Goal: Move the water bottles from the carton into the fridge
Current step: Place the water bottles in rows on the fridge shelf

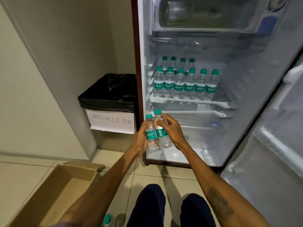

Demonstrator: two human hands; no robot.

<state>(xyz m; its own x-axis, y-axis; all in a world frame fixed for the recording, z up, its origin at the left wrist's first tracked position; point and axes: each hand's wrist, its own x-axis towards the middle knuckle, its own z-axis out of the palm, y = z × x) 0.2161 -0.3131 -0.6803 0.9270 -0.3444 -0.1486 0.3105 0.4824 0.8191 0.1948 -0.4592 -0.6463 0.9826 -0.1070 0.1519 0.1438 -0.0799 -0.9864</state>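
Left hand (140,140) grips the left bottle (151,135), right hand (174,130) the right bottle (162,131) — nudge that packed row (185,86) on the fridge shelf (225,99) and some could topple

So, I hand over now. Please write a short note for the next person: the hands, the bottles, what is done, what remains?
Left grip holds one bottle. Right grip holds a second bottle. The two are side by side, in front of the open fridge.
Done: ten bottles stand on the shelf, four behind, six in front.
Left: place these two. At least one more bottle shows at the bottom edge, by the carton. The visible part of the carton holds none.
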